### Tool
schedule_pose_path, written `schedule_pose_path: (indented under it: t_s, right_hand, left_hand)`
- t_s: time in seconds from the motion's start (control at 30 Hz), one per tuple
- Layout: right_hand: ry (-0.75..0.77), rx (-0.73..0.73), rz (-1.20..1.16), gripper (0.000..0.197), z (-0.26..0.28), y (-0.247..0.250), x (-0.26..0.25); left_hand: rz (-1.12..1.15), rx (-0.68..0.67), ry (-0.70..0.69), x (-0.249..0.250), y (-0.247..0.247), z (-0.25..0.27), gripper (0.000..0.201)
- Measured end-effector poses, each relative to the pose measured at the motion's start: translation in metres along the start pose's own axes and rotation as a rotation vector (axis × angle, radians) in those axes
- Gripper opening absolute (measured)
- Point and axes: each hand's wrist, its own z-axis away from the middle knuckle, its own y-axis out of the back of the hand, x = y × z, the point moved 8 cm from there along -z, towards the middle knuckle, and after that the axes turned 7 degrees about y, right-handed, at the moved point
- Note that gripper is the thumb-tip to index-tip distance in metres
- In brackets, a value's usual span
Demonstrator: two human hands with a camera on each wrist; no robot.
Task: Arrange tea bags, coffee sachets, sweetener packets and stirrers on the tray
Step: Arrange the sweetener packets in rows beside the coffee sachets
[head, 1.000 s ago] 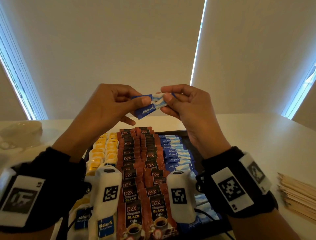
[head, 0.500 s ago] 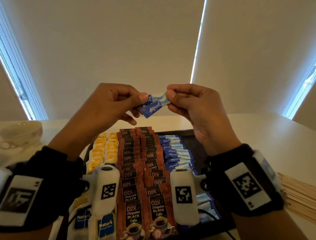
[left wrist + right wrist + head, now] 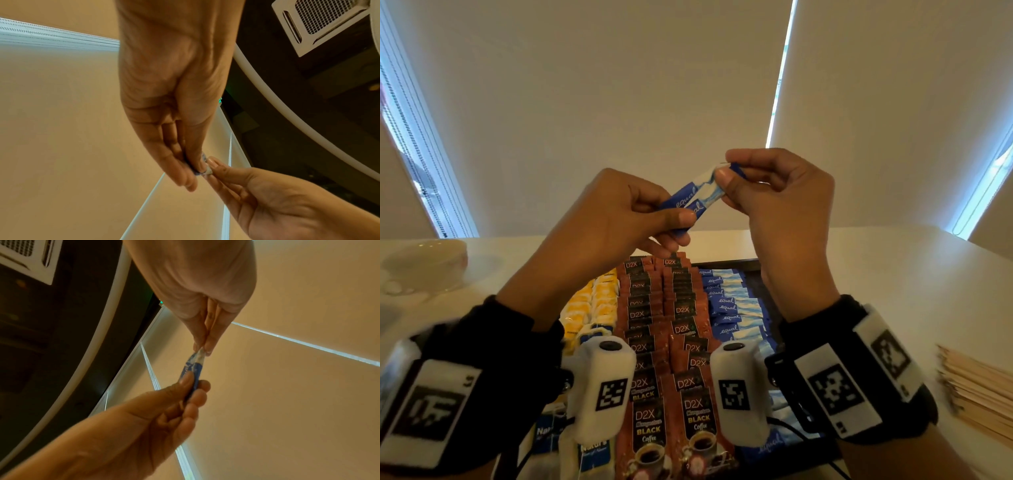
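**Two "equal" packets held up over a nearly full tray**

Both hands are raised above the tray [image 3: 760, 274], sharing a couple of blue and white sweetener packets [image 3: 697, 198] with "equal" written on them in white script. The left hand [image 3: 613, 219] has its thumb pressed over the blue end with fingers curled behind, and the right hand [image 3: 780, 205] pinches the white end between thumb and fingertip. The packets tilt up toward the right hand, well clear of the tray.

Down on the dark tray, everything sits in overlapping rows. Yellow tea bags [image 3: 592, 301] run down the left side, and the ones nearest the camera have a blue label starting "Natur". Two middle rows are brown coffee sachets [image 3: 654, 404] reading "D2X" and "BLACK Coffee" with a cup pictured. More "equal" packets [image 3: 729, 308] fill the row right of the coffee.

Wooden stirrers [image 3: 976, 390] lie stacked on the white table [image 3: 893, 274], off the tray to the right. A pale cup and saucer [image 3: 424, 260] sit far left.
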Motion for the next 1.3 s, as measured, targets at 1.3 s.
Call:
schedule_pose_path:
  t_s: [1.3]
  right_hand:
    - [-0.511, -0.252, -0.111, 0.009, 0.0, 0.007, 0.023]
  left_hand:
    - [-0.06, -0.118, 0.034, -0.003, 0.005, 0.003, 0.026]
